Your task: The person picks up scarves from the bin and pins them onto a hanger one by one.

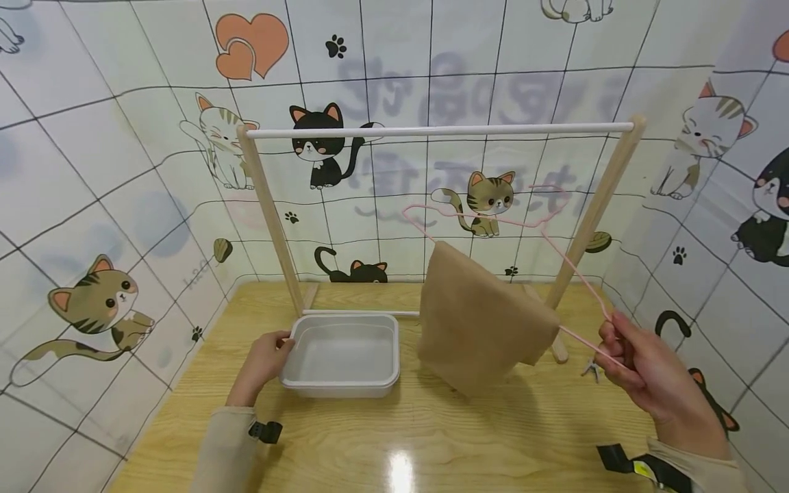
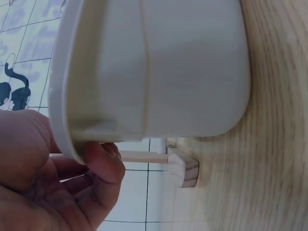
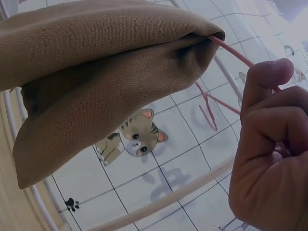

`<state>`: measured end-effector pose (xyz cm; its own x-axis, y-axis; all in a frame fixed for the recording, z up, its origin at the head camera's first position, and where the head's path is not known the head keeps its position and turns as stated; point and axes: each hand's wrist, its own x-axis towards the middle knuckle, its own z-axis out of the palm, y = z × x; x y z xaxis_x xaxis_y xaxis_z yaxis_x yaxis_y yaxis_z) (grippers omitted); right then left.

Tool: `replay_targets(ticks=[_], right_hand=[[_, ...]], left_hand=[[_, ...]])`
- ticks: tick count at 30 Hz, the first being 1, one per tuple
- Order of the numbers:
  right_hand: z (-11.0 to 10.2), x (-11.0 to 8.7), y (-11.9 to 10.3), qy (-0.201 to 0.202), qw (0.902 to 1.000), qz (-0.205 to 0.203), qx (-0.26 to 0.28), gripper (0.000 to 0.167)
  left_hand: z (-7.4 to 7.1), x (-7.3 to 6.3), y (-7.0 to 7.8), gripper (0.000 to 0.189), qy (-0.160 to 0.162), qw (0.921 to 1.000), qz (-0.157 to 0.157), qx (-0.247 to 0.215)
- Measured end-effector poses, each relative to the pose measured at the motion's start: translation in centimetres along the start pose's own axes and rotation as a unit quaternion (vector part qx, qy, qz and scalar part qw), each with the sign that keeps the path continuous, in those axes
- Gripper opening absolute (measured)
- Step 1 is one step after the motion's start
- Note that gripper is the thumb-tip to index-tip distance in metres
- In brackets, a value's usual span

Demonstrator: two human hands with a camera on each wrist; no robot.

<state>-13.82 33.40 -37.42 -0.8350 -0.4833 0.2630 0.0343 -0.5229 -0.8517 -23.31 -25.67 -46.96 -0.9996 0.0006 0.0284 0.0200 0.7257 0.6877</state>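
Your right hand (image 1: 656, 376) has the pink hanger (image 1: 574, 271) pinched, brown cloth (image 1: 481, 322) draped on it, right of the white tub (image 1: 342, 392) your left hand (image 1: 261, 363) grips. I'd level that hanger so nothing slides off.

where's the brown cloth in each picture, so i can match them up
Head: brown cloth right of centre, draped on the pink hanger that the right hand holds.
Left wrist: not in it.
Right wrist: brown cloth across the upper left.
Shared landmark: the white wall with dark grid lines, seen in all three.
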Motion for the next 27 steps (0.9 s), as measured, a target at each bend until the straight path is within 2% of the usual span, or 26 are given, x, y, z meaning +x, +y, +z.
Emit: replay_targets(ticks=[3, 5, 7, 9, 12, 14, 17, 20, 24, 27], right_hand=[[-0.4, -0.3, -0.4, 0.002, 0.9988, 0.005, -0.048, 0.055], [-0.5, -0.6, -0.7, 0.009, 0.9957, 0.008, -0.092, 0.056], [-0.4, -0.7, -1.0, 0.033, 0.9869, 0.012, -0.157, 0.055], [-0.2, -0.8, -1.2, 0.072, 0.9723, 0.020, -0.222, 0.055], [0.3, -0.7, -1.2, 0.129, 0.9391, 0.035, -0.317, 0.052], [0.6, -0.3, -1.0, 0.145, 0.9175, 0.040, -0.368, 0.052], [0.7, 0.2, -0.5, 0.133, 0.8920, 0.031, -0.431, 0.052], [0.7, 0.7, 0.1, 0.113, 0.8737, 0.014, -0.473, 0.052], [0.9, 1.3, 0.5, 0.125, 0.8539, 0.006, -0.505, 0.053], [1.3, 2.0, 0.6, 0.143, 0.8316, 0.011, -0.537, 0.056]], left_hand=[[0.0, 0.0, -0.1, 0.039, 0.010, 0.9999, 0.004, 0.013], [-0.1, -0.2, 0.0, 0.043, 0.031, 0.9988, 0.010, 0.035], [-0.2, -0.6, 0.2, 0.046, 0.063, 0.9966, 0.014, 0.051], [-0.4, -1.0, 0.7, 0.048, 0.102, 0.9929, 0.020, 0.059], [-0.5, -1.5, 1.6, 0.046, 0.147, 0.9876, 0.033, 0.045], [-0.5, -1.9, 2.5, 0.041, 0.167, 0.9842, 0.050, 0.032], [0.0, -2.6, 4.3, 0.030, 0.190, 0.9777, 0.089, 0.004], [0.9, -3.5, 6.4, 0.018, 0.203, 0.9665, 0.156, -0.016], [2.4, -5.0, 9.7, 0.007, 0.183, 0.9504, 0.251, -0.019], [3.6, -6.1, 12.3, 0.006, 0.164, 0.9405, 0.295, -0.041]])
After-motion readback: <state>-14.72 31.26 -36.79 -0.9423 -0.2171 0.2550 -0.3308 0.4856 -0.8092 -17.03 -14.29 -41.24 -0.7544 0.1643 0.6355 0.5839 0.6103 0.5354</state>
